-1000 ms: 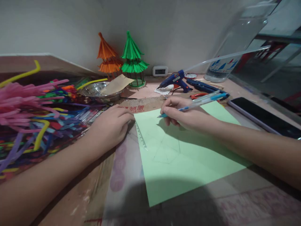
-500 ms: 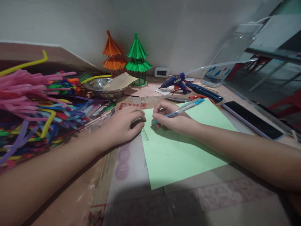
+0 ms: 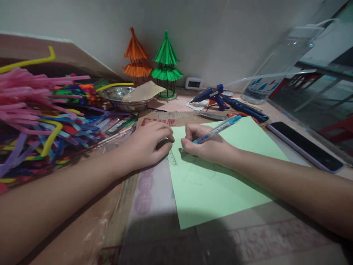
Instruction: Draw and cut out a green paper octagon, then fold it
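My right hand is closed around a pen with a clear barrel and a blue end. The pen's tip is down at the green sheet of paper, near its left side. Thin pencil-like lines on the sheet form part of an angular outline below this hand. My left hand lies at the paper's left edge, fingers curled, thumb and fingertips close together. From beneath it sticks out the end of a clear ruler with markings; the rest is hidden under the hand.
Pipe cleaners pile up at left beside a metal bowl. Behind stand orange and green tiered models and a small clock. A glue gun, utility knife, phone and bottle are at right.
The view has shifted slightly, so the back objects appear farther right and higher. My right hand still grips the pen, and more drawn lines show below it. The left hand keeps its place.
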